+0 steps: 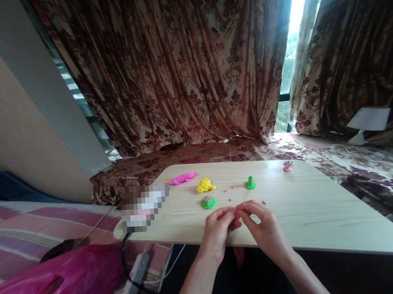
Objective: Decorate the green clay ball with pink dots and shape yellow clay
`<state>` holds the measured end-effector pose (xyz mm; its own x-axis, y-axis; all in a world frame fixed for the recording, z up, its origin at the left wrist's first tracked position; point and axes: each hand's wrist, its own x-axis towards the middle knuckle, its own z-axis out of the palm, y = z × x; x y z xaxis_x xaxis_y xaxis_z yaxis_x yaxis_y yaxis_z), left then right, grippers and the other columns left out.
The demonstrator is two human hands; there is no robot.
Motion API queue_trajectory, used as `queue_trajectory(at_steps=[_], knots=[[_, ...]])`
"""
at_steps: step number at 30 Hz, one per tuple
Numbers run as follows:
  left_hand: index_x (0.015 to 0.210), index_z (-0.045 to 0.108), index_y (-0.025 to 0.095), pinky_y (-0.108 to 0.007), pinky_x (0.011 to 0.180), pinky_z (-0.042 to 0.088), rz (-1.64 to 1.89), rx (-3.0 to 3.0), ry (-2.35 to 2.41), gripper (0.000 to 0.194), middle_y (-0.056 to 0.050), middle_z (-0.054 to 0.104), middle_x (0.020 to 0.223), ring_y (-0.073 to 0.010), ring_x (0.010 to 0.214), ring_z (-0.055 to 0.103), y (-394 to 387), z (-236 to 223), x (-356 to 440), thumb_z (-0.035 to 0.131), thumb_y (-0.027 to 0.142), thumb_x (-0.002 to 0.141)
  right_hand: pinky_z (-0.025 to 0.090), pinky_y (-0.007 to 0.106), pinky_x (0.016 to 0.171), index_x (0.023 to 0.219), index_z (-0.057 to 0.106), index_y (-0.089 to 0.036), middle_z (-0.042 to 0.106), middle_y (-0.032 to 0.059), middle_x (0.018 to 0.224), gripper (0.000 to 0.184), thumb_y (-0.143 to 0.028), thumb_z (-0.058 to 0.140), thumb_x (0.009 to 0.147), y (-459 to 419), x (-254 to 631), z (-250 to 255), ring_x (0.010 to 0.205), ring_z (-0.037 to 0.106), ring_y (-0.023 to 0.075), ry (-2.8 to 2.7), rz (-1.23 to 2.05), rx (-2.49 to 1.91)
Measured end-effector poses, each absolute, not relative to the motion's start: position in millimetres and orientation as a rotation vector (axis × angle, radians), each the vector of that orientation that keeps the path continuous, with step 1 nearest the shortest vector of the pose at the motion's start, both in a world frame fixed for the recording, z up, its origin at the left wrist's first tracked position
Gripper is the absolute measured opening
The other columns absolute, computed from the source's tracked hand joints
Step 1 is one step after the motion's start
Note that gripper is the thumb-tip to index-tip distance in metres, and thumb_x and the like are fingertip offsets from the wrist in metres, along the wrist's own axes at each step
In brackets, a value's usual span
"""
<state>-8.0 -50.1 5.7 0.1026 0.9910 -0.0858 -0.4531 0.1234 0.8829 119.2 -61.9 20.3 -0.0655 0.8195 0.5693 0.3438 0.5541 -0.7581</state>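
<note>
My left hand and my right hand meet at the fingertips over the table's near edge. Between them they pinch a small bit of pink modelling clay, mostly hidden by the fingers. Just beyond my left hand sits a green clay dome dotted with pink bits. Behind it lies a lumpy yellow clay piece. A green clay piece with an upright knob stands farther right. Tiny pink clay crumbs are scattered between these, and a larger pink crumb lies beyond my right hand.
A long pink clay strip lies at the back left of the wooden table. A small pink clay figure with green dots is at the back right. A black cable hangs off the left edge near a power strip.
</note>
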Motion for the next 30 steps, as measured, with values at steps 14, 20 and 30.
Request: queue_trajectory(at_steps=[14,20,30], knots=[[0.068,0.063,0.013,-0.025,0.069,0.047,1.323,0.990,0.987,0.014,-0.001,0.063,0.064,-0.0115,0.063,0.058,-50.3,5.6,-7.6,0.071,0.023,0.061,0.045,0.027,0.064,0.076,0.063,-0.019,0.059,0.0021,0.071,0.022,-0.037,0.052,0.081,-53.9,125.7,4.7,0.066,0.054,0.0153,-1.447,0.809,-1.039],[0.081,0.067,0.013,-0.028,0.074,0.050,1.324,0.817,0.876,0.025,-0.004,0.066,0.074,-0.0123,0.067,0.060,-51.9,9.5,-7.6,0.074,0.026,0.060,0.044,0.025,0.061,0.080,0.064,-0.017,0.061,0.0027,0.076,0.028,-0.044,0.059,0.075,-50.2,125.5,4.9,0.070,0.053,0.0149,-1.317,0.976,-0.999],[0.088,0.068,0.013,-0.028,0.079,0.049,1.288,0.807,0.811,0.029,-0.006,0.068,0.082,-0.0134,0.072,0.063,-53.7,9.1,-10.3,0.074,0.024,0.062,0.045,0.027,0.066,0.087,0.065,-0.018,0.061,-0.0001,0.072,0.026,-0.040,0.060,0.075,-51.2,125.9,3.3,0.065,0.054,0.0128,-1.220,1.101,-0.960]])
